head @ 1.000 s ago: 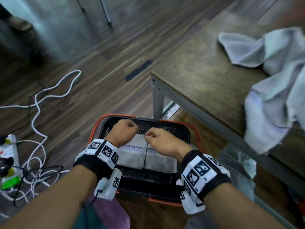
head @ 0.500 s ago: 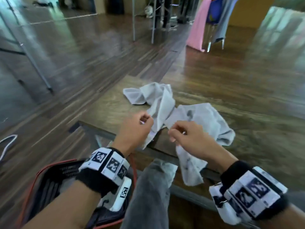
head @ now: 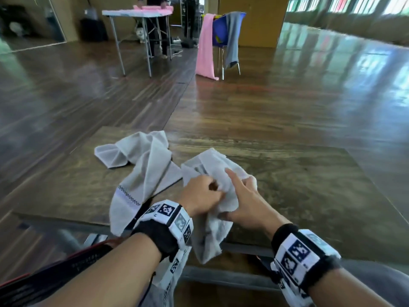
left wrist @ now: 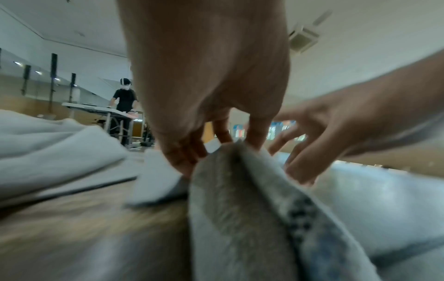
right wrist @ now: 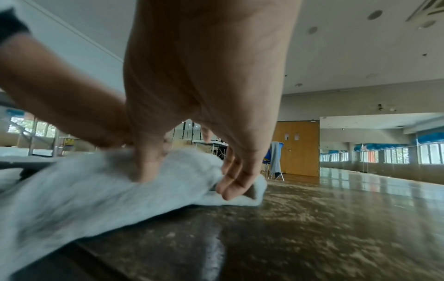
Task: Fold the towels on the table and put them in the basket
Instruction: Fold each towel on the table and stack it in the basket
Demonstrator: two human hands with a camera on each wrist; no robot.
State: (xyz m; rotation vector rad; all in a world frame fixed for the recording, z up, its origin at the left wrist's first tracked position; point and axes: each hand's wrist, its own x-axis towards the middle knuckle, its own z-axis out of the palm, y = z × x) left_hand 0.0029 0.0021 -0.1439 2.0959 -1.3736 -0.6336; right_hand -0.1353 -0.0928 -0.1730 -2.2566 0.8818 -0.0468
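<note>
Two grey-white towels lie crumpled on the wooden table (head: 287, 196). The left towel (head: 143, 171) has a checked band and droops over the front edge. Both hands are on the right towel (head: 210, 235), which also hangs over the front edge. My left hand (head: 211, 188) pinches a raised fold of it, as the left wrist view shows: left hand (left wrist: 211, 152), towel (left wrist: 240, 209). My right hand (head: 238, 187) grips the same towel with the index finger straight; in the right wrist view the right hand (right wrist: 187, 176) has thumb on top and fingers curled round the towel's (right wrist: 84, 199) edge.
The black basket (head: 66, 264) with a red rim stands on the floor at lower left, below the table edge. My grey-trousered leg (head: 163, 291) is under the table front. Far back stand a folding table (head: 135, 13) with pink cloth, a person, and a chair (head: 221, 34) draped with towels.
A second ago both hands were down in the basket over folded towels. They rose to the table and now hold the right towel, which is bunched up more than before.
</note>
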